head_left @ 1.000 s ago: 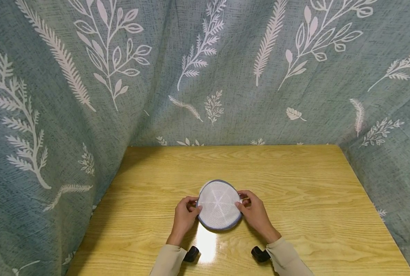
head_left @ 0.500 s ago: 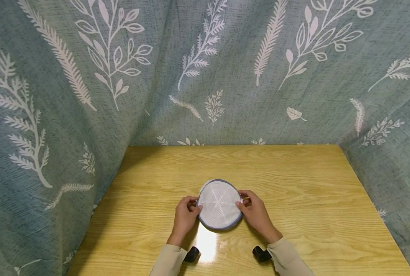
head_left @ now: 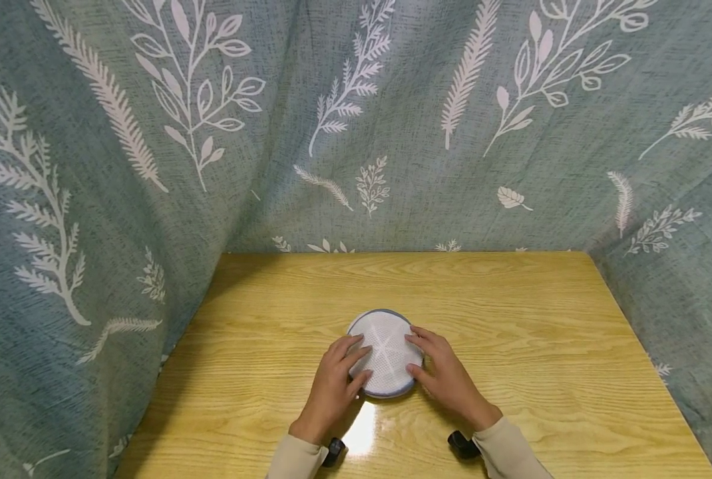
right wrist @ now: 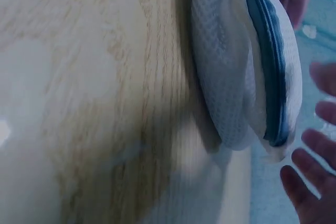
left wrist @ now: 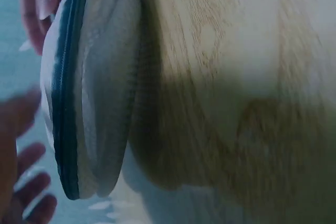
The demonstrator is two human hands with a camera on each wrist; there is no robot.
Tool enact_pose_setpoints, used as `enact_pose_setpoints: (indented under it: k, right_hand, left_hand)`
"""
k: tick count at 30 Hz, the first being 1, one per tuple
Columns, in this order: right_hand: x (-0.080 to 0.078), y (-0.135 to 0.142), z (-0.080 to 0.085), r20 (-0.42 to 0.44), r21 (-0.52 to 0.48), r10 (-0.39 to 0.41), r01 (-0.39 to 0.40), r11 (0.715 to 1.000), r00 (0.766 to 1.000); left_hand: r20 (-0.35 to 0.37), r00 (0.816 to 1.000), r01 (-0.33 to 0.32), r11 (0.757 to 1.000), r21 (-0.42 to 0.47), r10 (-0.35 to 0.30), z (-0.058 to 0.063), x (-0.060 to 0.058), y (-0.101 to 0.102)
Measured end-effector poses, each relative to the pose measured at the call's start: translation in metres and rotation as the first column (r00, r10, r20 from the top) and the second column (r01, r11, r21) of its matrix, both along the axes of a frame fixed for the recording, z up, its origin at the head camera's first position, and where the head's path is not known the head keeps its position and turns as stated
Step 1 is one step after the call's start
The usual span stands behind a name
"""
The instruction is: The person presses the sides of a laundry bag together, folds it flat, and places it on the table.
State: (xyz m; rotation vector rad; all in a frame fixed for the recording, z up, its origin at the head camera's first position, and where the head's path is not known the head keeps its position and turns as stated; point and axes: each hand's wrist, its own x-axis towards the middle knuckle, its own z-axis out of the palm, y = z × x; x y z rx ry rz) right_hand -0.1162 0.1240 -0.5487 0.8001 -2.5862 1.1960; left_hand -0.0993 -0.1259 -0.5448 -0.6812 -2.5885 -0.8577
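Note:
A round white mesh laundry bag (head_left: pixel 386 352) with a blue zipper edge lies on the wooden table in the head view. Seen from the side in the left wrist view, the bag (left wrist: pixel 113 77) is puffed up, its blue zipper (left wrist: pixel 68 87) running round the side. My left hand (head_left: pixel 332 382) is over the bag's left part, fingers spread and extended. On the other side my right hand (head_left: pixel 446 372) has its fingertips over the bag's right rim, likewise spread. In the right wrist view the fingers (right wrist: pixel 310 161) stand apart from the mesh.
A wooden table (head_left: pixel 512 299) lies under everything. Green-grey curtain (head_left: pixel 416 186) with white leaf prints hangs behind it and at both sides. Black wrist cameras (head_left: pixel 334 452) sit by the beige sleeves (head_left: pixel 508 449). Light glares on the table (head_left: pixel 362 426) in front of the bag.
Both hands have let go of the bag's side edges, spread their fingers and come over its top. The bag has shifted very slightly.

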Motion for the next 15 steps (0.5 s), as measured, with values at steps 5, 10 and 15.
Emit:
enact_pose_setpoints:
  k: [5, 10, 15]
  right_hand:
    - [0.002, -0.004, 0.002, -0.096, 0.123, 0.141, -0.128, 0.984, 0.985]
    - [0.0, -0.009, -0.001, -0.159, 0.23, 0.227, -0.188, 0.955, 0.961]
    - [0.0, -0.011, -0.004, -0.146, 0.281, 0.258, -0.21, 0.936, 0.955]
  left_hand:
    - [0.019, 0.991, 0.131, 0.981, -0.141, -0.13, 0.001, 0.003, -0.001]
    - [0.008, 0.984, 0.173, 0.955, -0.24, -0.177, 0.001, 0.003, -0.002]
    - [0.006, 0.984, 0.174, 0.942, -0.288, -0.18, 0.0, 0.003, -0.003]
